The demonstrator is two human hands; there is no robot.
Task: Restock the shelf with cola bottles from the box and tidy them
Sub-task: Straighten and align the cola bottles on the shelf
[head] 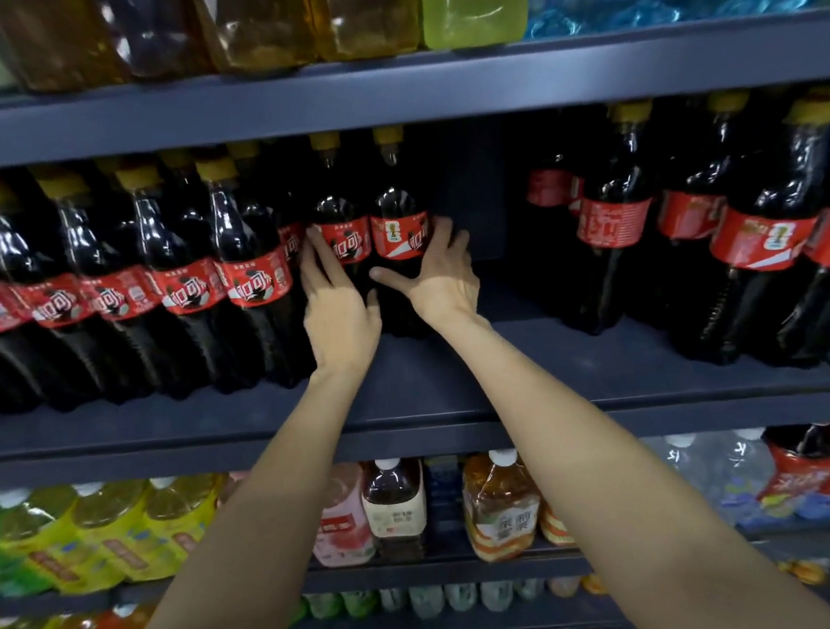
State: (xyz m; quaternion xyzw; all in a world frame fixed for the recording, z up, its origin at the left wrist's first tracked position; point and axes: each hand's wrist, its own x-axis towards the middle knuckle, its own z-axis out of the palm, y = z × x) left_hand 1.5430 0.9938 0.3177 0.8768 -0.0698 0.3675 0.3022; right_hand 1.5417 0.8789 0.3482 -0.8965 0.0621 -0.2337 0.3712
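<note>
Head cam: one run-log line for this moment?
phase: tidying | left hand: touching left dark cola bottle with red label | right hand: gripping neighbouring dark cola bottle | dark shelf: gap to the right
</note>
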